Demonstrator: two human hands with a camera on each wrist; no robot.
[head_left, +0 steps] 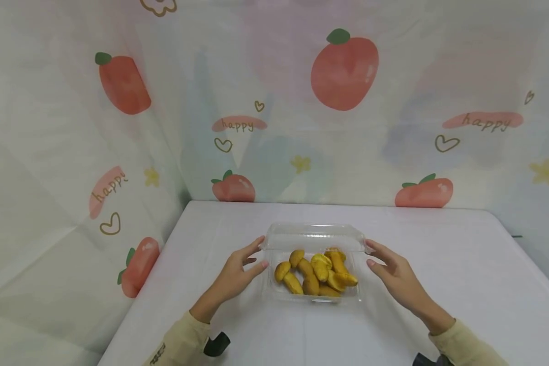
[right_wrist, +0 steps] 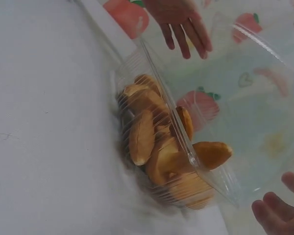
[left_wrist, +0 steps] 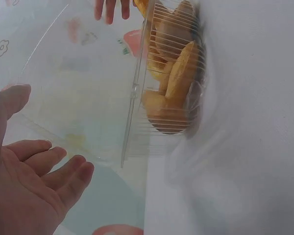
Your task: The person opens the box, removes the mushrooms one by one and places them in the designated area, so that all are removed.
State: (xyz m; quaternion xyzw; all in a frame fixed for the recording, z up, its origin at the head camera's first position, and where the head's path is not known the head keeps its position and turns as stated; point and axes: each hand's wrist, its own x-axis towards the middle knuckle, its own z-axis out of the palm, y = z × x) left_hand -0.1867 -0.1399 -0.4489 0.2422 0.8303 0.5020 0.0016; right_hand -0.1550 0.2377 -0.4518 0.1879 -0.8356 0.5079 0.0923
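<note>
A clear plastic clamshell box [head_left: 358,295] stands on the table, its hinged lid [head_left: 313,231] raised at the back. Inside lie several yellow-brown mushrooms [head_left: 308,272]. My left hand [head_left: 235,274] is at the lid's left edge, its fingertips at the lid corner and the thumb apart from the fingers. On the opposite side, my right hand [head_left: 400,278] has its fingertips at the lid's right edge. In the left wrist view the left hand [left_wrist: 39,186] has loosely bent fingers beside the transparent lid. The right wrist view shows only the fingertips of the right hand [right_wrist: 284,200] near the lid.
A white cloth covers the table [head_left: 238,223]. Behind and to the left hangs a printed curtain [head_left: 283,66] with red fruit and "happy" lettering. Dark straps or mounts [head_left: 217,344] show at both sleeves.
</note>
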